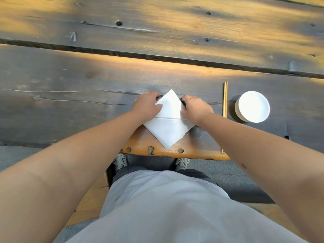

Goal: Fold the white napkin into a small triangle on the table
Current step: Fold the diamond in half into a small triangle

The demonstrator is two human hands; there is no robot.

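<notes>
White napkin (pixel 168 127) lies at centre frame on the dark wooden table (pixel 70 81), set as a diamond with one corner pointing to the top of the frame and the opposite corner reaching almost to the near table edge. A horizontal line crosses the napkin at its widest part; whether this is a crease or a folded edge cannot be determined. The upper half appears lifted slightly from the surface.

Left hand (pixel 147 104) sits on the upper-left edge of the napkin, fingers curled over that edge, thumb laid on the top face, pinching the paper. Right hand (pixel 195 108) mirrors it on the upper-right edge, fingers curled and gripping the paper likewise. Both forearms run in from the lower corners of the frame.

Right of the napkin, a pair of wooden chopsticks (pixel 225 109) lies pointing toward the top of the frame. Further right stands a white bowl (pixel 252 106), well apart from the napkin.

Lower centre: a grey garment and shoes below the table edge
</notes>
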